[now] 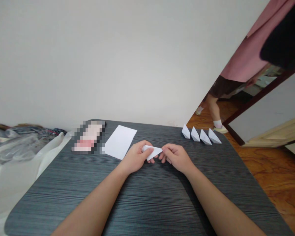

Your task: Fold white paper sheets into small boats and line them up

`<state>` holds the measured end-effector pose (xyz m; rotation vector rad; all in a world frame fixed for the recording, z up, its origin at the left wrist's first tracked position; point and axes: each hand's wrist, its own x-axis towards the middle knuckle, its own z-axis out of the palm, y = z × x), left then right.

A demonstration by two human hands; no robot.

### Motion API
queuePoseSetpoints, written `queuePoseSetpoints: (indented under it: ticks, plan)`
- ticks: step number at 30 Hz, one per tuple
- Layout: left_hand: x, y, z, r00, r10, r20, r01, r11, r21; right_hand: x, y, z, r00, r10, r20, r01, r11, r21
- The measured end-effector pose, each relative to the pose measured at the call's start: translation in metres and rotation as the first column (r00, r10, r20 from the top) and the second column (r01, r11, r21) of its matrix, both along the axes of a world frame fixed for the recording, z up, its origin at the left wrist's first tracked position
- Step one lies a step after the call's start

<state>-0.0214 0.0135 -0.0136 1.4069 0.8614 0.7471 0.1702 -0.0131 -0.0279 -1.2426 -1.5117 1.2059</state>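
Observation:
A small piece of folded white paper (154,152) is held just above the dark table, between both hands. My left hand (137,155) grips its left end, the thumb lying across the top and fingers beneath. At the pointed right end, my right hand (175,156) pinches the tip between thumb and forefinger, its other fingers curled loosely. Left of the hands lies a stack or sheet of white paper (120,141) flat on the table. Several folded white paper boats (195,134) stand in a row at the table's far right.
The dark wood-grain table (147,203) meets a pale wall (127,59). A blurred-out pinkish item (88,137) lies at the table's back left. Plastic-covered bundles (17,144) sit beyond the left edge. On the right, a person (238,68) in a pink top walks on the wooden floor.

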Motion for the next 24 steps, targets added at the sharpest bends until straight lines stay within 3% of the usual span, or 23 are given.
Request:
queuePoseSetpoints:
  ticks: [24]
  plan:
    - [0.0001,-0.0016,0.0015,0.999,0.019,-0.046,-0.016,0.998,0.056,-0.0007,-0.0002,0.0018,1.0,0.012,-0.012,-0.012,1.0,-0.021]
